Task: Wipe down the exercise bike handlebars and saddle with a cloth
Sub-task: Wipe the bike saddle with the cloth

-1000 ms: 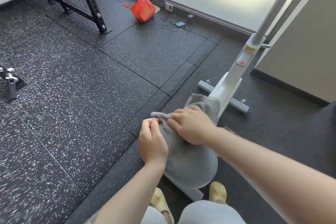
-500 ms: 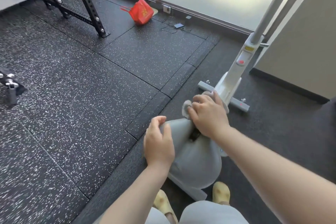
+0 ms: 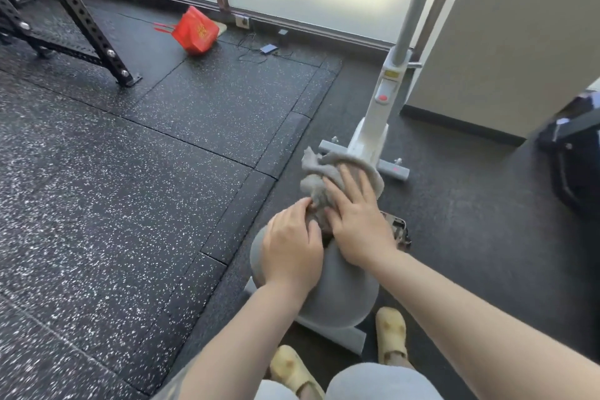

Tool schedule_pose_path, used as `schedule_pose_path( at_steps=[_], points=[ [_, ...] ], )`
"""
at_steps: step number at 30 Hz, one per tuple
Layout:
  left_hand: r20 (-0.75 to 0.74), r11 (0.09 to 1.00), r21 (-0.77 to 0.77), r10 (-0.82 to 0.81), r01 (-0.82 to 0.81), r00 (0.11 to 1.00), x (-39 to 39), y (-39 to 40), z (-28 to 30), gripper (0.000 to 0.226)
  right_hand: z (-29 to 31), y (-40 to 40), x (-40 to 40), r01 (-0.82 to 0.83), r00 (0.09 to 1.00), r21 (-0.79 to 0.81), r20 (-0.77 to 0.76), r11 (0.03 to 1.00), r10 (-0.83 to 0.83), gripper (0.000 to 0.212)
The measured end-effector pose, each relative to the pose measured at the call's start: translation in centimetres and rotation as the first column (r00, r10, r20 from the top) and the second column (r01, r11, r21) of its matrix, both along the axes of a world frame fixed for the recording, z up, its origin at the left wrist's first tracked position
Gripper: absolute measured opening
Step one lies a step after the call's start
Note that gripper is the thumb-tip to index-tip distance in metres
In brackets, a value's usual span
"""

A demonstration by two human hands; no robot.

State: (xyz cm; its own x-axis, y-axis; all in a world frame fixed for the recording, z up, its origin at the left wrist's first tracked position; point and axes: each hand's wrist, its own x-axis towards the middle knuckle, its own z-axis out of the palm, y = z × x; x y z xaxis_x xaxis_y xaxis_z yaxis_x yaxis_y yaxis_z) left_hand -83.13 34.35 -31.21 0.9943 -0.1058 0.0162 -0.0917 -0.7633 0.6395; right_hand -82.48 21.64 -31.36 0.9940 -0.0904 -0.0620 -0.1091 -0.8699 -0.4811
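The grey saddle of a white exercise bike sits just below me. A bunched grey cloth lies over the saddle's narrow front end. My right hand presses flat on the cloth with fingers spread. Beside it, my left hand rests on the saddle's left side, its fingertips pinching the near edge of the cloth. The bike's white post rises ahead toward the upper right; the handlebars are out of view.
A black steel rack stands at the upper left on the speckled rubber floor. A red bag and a phone on a cable lie by the window. A dark bag sits at the right beside a wall.
My right hand pushed the cloth forward from the saddle's middle to its nose, and the cloth bunched up. My left hand shifted slightly forward. The camera view moved closer.
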Motion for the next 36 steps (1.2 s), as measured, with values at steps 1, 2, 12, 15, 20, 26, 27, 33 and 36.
schedule_pose_path(
  at_steps=[1, 2, 12, 15, 20, 26, 27, 33, 36],
  points=[
    [0.027, 1.000, 0.028, -0.005, 0.005, 1.000, -0.1, 0.0, -0.2, 0.047, 0.1, -0.6, 0.8, 0.007, 1.000, 0.038, -0.008, 0.999, -0.006, 0.047],
    [0.050, 0.998, 0.055, -0.013, 0.010, 0.999, -0.1, -0.1, -0.2, 0.047, 0.3, -1.1, 2.0, 0.036, 0.999, 0.092, -0.015, 0.995, -0.034, 0.044],
    [0.091, 0.990, 0.138, 0.000, -0.013, 0.996, 0.1, -0.4, -0.6, 0.045, 0.3, -1.0, 3.5, 0.073, 0.980, 0.095, -0.191, 0.993, -0.054, 0.047],
    [0.090, 0.984, 0.179, 0.001, -0.017, 0.996, 0.1, -0.7, -0.6, 0.042, 0.6, -1.5, 6.6, 0.168, 0.975, 0.210, -0.181, 0.963, -0.131, 0.042],
    [0.158, 0.962, 0.272, -0.018, -0.026, 0.987, -0.3, -0.8, -1.0, 0.036, 0.0, 2.2, 1.2, 0.286, 0.950, 0.087, -0.152, 0.954, -0.271, 0.062],
    [0.169, 0.981, 0.190, -0.004, -0.028, 0.986, -0.2, -1.0, -0.7, 0.041, 0.2, -0.7, 4.8, 0.430, 0.894, 0.353, -0.296, 0.831, -0.337, 0.066],
    [0.174, 0.988, 0.152, 0.010, -0.037, 0.985, -0.4, -1.0, -0.6, 0.039, 0.6, -0.4, 4.2, 0.442, 0.888, 0.363, -0.302, 0.820, -0.345, 0.067],
    [0.228, 0.996, -0.003, 0.086, -0.088, 0.970, -1.8, 0.0, -0.8, 0.042, -0.2, 0.1, -3.9, 0.348, 0.884, 0.230, -0.402, 0.909, -0.237, 0.064],
    [0.275, 0.970, 0.233, 0.000, -0.066, 0.962, -3.8, -0.4, -1.7, 0.051, -0.6, -0.1, -1.6, 0.452, 0.847, 0.282, -0.434, 0.846, -0.308, 0.061]
  ],
)
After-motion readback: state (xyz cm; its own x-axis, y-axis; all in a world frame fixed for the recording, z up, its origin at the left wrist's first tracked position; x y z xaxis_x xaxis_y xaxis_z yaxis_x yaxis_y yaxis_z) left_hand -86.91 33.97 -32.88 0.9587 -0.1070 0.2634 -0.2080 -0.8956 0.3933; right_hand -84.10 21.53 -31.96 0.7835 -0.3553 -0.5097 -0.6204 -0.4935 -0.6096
